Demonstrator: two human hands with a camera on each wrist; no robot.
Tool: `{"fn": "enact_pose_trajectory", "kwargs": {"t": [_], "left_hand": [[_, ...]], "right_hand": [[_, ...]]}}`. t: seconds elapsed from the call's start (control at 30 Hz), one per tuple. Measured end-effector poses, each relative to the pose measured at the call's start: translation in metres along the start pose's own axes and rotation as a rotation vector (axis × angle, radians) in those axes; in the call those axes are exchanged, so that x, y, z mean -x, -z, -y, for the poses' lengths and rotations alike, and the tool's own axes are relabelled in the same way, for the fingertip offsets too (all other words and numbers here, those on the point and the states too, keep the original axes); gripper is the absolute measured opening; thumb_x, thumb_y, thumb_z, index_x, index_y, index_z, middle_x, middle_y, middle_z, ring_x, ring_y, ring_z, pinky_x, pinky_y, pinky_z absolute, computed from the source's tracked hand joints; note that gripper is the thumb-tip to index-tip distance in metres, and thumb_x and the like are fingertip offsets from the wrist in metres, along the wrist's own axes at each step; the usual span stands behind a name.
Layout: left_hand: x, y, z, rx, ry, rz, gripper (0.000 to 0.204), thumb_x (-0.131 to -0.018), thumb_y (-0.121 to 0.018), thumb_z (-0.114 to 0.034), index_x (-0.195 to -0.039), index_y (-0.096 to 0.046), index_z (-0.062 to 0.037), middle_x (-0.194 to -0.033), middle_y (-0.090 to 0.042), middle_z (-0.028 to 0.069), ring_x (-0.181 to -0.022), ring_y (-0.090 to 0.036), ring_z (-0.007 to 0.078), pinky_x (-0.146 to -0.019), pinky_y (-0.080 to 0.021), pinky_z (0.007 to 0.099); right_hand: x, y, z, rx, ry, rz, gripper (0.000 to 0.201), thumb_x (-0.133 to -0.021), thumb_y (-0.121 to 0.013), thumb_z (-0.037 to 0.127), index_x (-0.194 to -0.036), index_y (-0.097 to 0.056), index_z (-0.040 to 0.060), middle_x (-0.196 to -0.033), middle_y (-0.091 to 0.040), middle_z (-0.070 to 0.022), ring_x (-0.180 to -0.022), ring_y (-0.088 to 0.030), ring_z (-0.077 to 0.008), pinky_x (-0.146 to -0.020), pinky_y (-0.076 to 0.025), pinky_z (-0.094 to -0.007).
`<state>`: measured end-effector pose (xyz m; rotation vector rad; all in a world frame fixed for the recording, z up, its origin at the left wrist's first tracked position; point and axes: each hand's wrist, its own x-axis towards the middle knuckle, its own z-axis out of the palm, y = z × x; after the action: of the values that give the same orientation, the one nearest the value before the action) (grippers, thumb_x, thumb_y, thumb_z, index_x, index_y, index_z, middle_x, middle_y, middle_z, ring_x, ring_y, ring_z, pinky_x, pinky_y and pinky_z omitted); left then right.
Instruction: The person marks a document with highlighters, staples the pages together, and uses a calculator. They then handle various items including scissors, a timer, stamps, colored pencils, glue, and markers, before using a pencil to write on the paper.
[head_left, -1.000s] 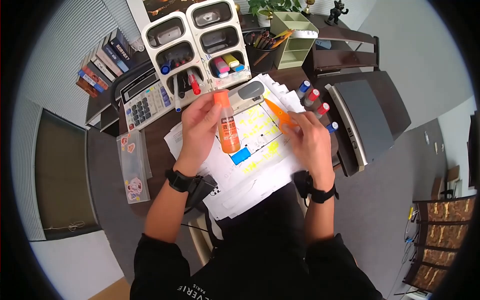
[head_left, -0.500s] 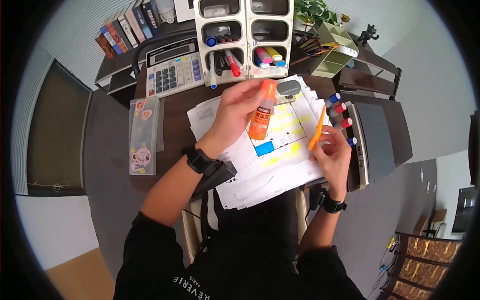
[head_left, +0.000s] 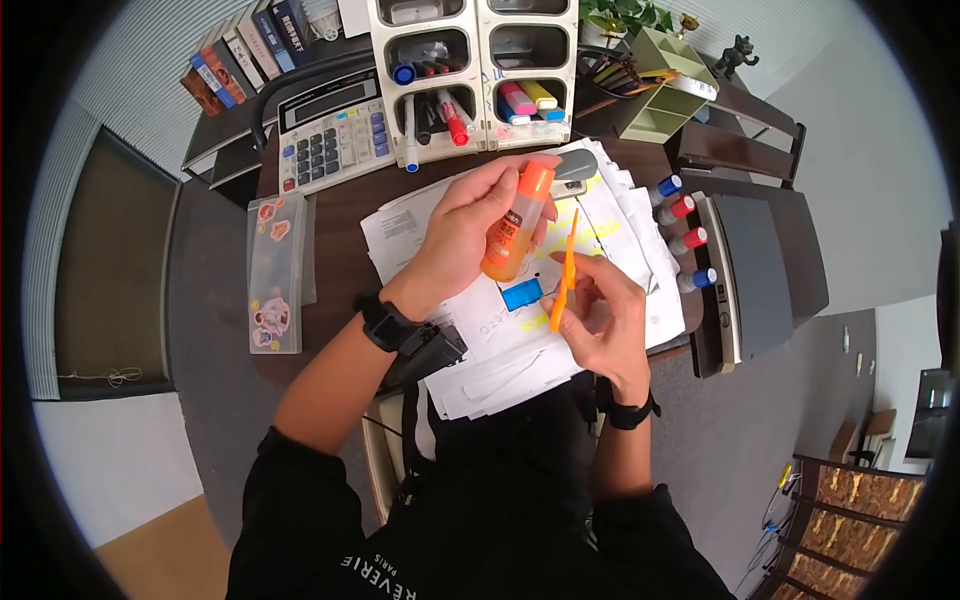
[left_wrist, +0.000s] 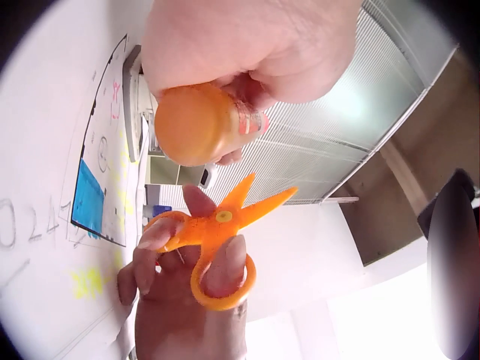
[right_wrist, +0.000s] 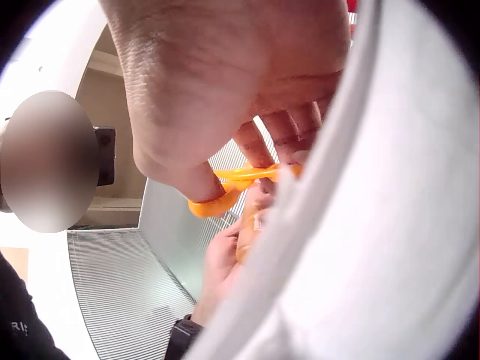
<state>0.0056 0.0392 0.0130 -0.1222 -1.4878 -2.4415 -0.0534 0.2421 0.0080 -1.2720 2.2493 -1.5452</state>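
My left hand (head_left: 462,228) grips a bottle of liquid glue (head_left: 505,240) with an orange cap, tilted above the papers. Its rounded base (left_wrist: 189,126) faces the camera in the left wrist view. My right hand (head_left: 612,325) holds small orange scissors (head_left: 566,285) close to the right of the bottle. In the left wrist view the thumb goes through one handle loop and fingers go into the other, and the two blades (left_wrist: 259,201) are spread apart. Beneath both hands lies a stack of papers (head_left: 505,385) with yellow highlighting and a blue rectangle (head_left: 522,294).
A white organizer (head_left: 485,85) with pens and highlighters stands behind, a calculator (head_left: 335,140) to its left. Near the left edge lies a clear stickered case (head_left: 275,275). Several red and blue capped bottles (head_left: 680,207) line the right, beside a dark grey device (head_left: 750,275). A grey stapler-like item (head_left: 575,165) sits on the papers.
The right hand has lifted the scissors from over the papers and brought them leftward, nearer the bottle. The left hand keeps its hold on the glue, now tilted more. The head view has shifted.
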Motion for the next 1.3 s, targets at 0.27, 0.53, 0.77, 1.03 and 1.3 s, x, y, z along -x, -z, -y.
{"fn": "enact_pose_trajectory", "kwargs": {"t": [0.27, 0.53, 0.77, 1.03, 1.3], "left_hand": [[0.002, 0.0, -0.002, -0.043, 0.101, 0.021, 0.04, -0.107, -0.048, -0.026, -0.133, -0.055, 0.0032, -0.1, -0.066, 0.0089, -0.085, -0.062, 0.0156, -0.076, -0.05, 0.028], [0.003, -0.006, -0.003, -0.313, -0.194, 0.114, 0.035, -0.083, -0.074, 0.007, -0.118, -0.068, 0.0053, -0.117, -0.064, 0.0157, -0.111, -0.061, 0.0225, -0.096, -0.05, 0.0354], [0.005, -0.009, 0.002, -0.327, -0.205, 0.16, 0.036, -0.079, -0.08, 0.004, -0.114, -0.072, 0.0034, -0.118, -0.064, 0.0163, -0.109, -0.062, 0.0233, -0.096, -0.051, 0.0362], [0.007, -0.009, 0.001, -0.312, -0.132, 0.11, 0.038, -0.08, -0.081, 0.002, -0.117, -0.069, 0.0056, -0.117, -0.066, 0.0166, -0.108, -0.063, 0.0226, -0.096, -0.052, 0.0366], [0.01, -0.004, 0.001, -0.282, -0.076, 0.095, 0.039, -0.082, -0.08, 0.001, -0.118, -0.067, 0.0082, -0.111, -0.069, 0.0163, -0.097, -0.066, 0.0211, -0.09, -0.055, 0.0369]], "right_hand": [[-0.003, -0.009, -0.02, 0.018, 0.093, -0.071, 0.05, -0.072, -0.081, 0.006, -0.118, -0.065, -0.0009, -0.08, -0.059, -0.0084, -0.058, -0.05, -0.0154, -0.054, -0.042, -0.0281], [-0.002, -0.007, -0.023, -0.061, 0.214, -0.297, 0.05, -0.077, -0.072, -0.01, -0.125, -0.066, 0.0025, -0.102, -0.06, -0.0115, -0.068, -0.058, -0.0152, -0.062, -0.048, -0.0263], [-0.001, -0.003, -0.018, -0.094, 0.188, -0.257, 0.054, -0.074, -0.075, -0.007, -0.126, -0.067, 0.0061, -0.108, -0.058, -0.0131, -0.089, -0.063, -0.022, -0.071, -0.054, -0.0298], [-0.001, -0.002, -0.02, -0.055, 0.152, -0.177, 0.054, -0.073, -0.079, 0.006, -0.126, -0.066, 0.0054, -0.111, -0.057, -0.0143, -0.095, -0.061, -0.0292, -0.083, -0.053, -0.0368], [0.002, -0.001, -0.022, -0.117, 0.178, -0.182, 0.055, -0.074, -0.077, 0.004, -0.128, -0.065, 0.0049, -0.107, -0.059, -0.0142, -0.089, -0.063, -0.0291, -0.077, -0.054, -0.036]]}}
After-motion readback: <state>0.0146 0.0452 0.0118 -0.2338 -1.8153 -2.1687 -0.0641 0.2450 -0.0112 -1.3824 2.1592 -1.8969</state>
